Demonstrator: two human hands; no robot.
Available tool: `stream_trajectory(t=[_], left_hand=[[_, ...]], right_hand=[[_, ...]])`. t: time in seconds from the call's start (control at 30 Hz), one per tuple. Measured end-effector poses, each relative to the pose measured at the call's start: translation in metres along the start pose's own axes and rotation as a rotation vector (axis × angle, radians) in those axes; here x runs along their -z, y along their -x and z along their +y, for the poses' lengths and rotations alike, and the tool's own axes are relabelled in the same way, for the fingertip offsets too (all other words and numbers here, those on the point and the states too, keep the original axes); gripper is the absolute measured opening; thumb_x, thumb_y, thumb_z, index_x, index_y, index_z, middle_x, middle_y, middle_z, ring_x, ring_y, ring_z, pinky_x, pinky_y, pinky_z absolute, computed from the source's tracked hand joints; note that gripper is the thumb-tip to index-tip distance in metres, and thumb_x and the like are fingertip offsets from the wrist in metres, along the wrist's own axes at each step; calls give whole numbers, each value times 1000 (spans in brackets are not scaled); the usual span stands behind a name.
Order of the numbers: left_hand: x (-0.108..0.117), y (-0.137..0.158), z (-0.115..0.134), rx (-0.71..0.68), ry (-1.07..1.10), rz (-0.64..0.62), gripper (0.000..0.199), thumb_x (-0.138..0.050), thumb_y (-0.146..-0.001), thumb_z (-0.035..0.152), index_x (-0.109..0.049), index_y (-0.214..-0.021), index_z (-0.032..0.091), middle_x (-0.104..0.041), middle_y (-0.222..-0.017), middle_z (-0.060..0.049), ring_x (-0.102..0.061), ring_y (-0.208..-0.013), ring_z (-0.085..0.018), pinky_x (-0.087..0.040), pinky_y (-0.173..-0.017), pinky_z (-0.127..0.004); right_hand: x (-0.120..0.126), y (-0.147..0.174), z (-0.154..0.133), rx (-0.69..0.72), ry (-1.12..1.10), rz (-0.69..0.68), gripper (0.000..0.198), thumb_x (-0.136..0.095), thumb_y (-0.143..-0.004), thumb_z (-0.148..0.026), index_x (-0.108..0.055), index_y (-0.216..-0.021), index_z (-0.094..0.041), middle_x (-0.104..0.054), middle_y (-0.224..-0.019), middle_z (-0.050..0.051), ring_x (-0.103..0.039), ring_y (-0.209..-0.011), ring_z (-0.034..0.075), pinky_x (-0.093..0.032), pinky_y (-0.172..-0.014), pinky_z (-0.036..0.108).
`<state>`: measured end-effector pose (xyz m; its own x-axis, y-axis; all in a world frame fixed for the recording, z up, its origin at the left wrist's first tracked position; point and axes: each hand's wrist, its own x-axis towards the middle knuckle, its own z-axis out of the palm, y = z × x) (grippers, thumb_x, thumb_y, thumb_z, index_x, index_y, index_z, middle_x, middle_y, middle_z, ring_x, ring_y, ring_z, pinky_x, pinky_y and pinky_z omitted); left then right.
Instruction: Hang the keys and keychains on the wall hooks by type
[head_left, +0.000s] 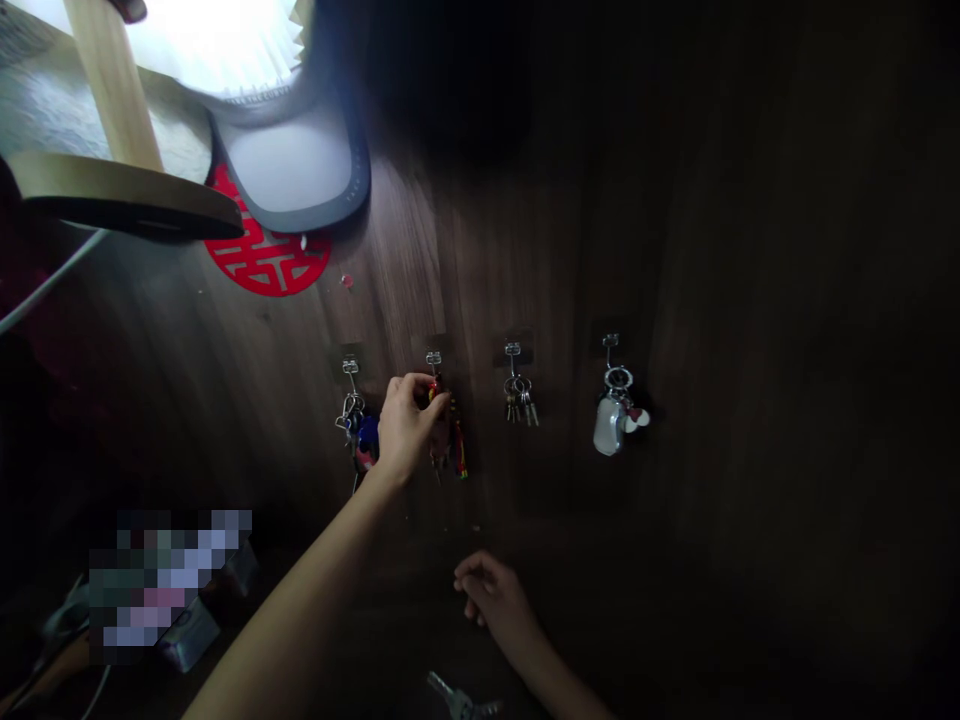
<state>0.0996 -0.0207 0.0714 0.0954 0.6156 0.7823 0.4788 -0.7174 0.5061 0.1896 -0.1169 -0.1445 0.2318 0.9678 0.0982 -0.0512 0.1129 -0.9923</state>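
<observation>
- The tasselled bunch (441,440) is found at the second hook (433,357) from the left, on the dark wood panel (712,450).
- Its top is pinched by the left hand (406,418), with thumb and forefinger closed on it; whether its ring is seated on the hook cannot be told, as the spot is partly covered by the fingers.
- The other three hooks are judged to be done with for now: the leftmost bunch (351,410), the small keys (517,400) and the silver-fobbed bunch (609,430) are all hung, touched by neither hand.
- The right hand (491,592) is held lower, fingers loosely curled and part open; nothing is seen gripped.
- Loose keys (459,700) are seen below it, apart from every hook, so they seem to be left unhung.
</observation>
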Motion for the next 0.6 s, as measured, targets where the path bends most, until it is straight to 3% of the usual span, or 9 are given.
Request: stream_trajectory(t=[0.33, 0.6], left_hand=[[-2, 44, -33, 40, 16, -98, 17, -58, -80, 34, -59, -90, 21, -56, -81, 0, -56, -73, -16, -43, -66, -26], [13, 96, -62, 146, 107, -304, 18, -54, -80, 29, -60, -95, 21, -64, -81, 0, -59, -73, -16, -44, -67, -26]], right_hand=[[-1, 3, -4, -4, 6, -9, 22, -58, -63, -39, -58, -69, -18, -62, -65, 0, -47, -42, 8, -28, -39, 18], [0, 8, -11, 9, 59, -2, 20, -56, -66, -37, -59, -73, -18, -65, -68, 1, -51, -46, 9, -32, -41, 19]])
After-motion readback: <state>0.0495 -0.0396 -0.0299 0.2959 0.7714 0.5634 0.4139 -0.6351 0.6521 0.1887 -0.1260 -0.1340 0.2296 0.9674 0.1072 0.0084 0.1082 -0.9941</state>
